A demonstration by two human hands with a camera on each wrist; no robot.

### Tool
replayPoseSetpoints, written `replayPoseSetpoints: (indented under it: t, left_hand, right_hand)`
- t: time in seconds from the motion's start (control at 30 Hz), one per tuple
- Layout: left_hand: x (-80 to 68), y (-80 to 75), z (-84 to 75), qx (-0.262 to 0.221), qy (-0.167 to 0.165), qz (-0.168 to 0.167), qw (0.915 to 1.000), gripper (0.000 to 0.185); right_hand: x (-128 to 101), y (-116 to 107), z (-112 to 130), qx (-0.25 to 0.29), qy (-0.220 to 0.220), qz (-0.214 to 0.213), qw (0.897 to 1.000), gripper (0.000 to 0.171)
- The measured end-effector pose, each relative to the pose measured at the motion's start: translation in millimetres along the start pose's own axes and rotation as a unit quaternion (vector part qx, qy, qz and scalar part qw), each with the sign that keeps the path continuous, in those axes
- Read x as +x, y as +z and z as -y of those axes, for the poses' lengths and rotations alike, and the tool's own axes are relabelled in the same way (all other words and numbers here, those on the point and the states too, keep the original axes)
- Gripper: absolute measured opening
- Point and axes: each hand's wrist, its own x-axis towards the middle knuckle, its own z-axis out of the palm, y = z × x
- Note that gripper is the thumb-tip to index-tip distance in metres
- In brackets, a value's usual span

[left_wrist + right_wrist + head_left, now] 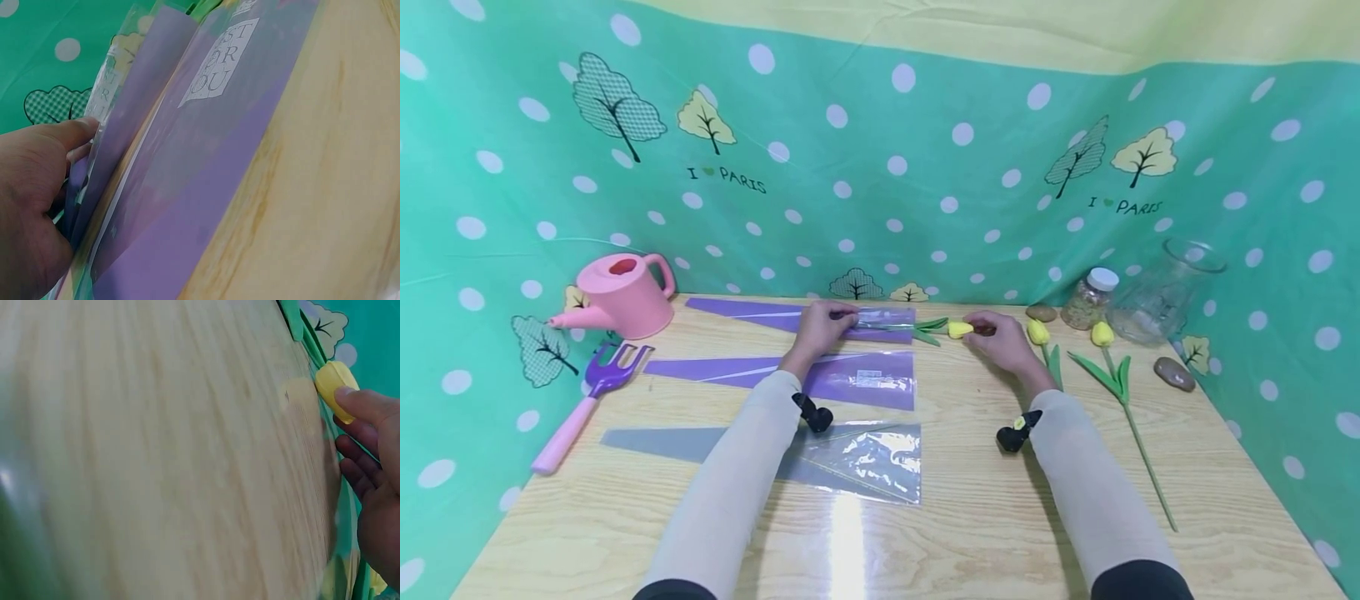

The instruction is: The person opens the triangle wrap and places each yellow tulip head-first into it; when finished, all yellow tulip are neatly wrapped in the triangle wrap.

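Note:
At the back of the table, my left hand (822,328) pinches the upper edge of a purple and clear flower sleeve (745,312). In the left wrist view its thumb (80,130) lies against the clear film. A yellow artificial tulip (958,330) has its stem inside this sleeve, with green leaves and bloom outside the open end. My right hand (1002,343) pinches the bloom; in the right wrist view the thumb presses on the yellow petals (334,384). Nearer lie a second purple sleeve (880,383) and a grey one (880,475), both flat.
Two more yellow tulips lie right, one bloom (1038,332) partly behind the right arm, another (1102,334) with a long stem. Behind them stand a lidded jar (1086,302), a glass vase (1146,304) and stones (1174,374). Left are a pink watering can (625,300) and a hand fork (572,429).

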Motion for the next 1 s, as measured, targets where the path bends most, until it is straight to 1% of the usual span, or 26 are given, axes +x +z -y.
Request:
replayPoseSetpoints:
  t: [0.1,0.23,0.4,0.53,0.63,0.73,1.0]
  left_hand:
    - [0.3,0.2,-0.2,-0.001,-0.005,-0.001,1.0,0.021]
    - [0.8,-0.1,-0.5,0.001,-0.008,0.0,1.0,0.022]
    - [1.6,-0.6,-1.0,0.003,-0.003,0.002,1.0,0.022]
    - [1.3,-0.7,-2.4,0.005,-0.002,0.002,1.0,0.022]
    - [1.1,-0.4,-3.3,0.005,0.0,0.001,1.0,0.022]
    - [0.9,0.6,-4.1,0.002,0.003,-0.004,1.0,0.022]
    - [0.7,2.5,-5.9,-0.004,0.01,-0.014,0.9998,0.022]
  right_hand:
    - [0,2,2,-0.003,0.001,-0.005,1.0,0.03]
    - [1,5,6,0.009,0.009,-0.008,1.0,0.029]
    - [5,10,13,0.057,0.034,-0.014,0.998,0.032]
    - [9,16,21,0.098,0.059,-0.021,0.993,0.033]
    - [12,23,27,0.118,0.07,-0.031,0.99,0.033]
    - [15,29,33,0.125,0.076,-0.037,0.989,0.034]
    - [22,44,40,0.144,0.096,-0.028,0.984,0.035]
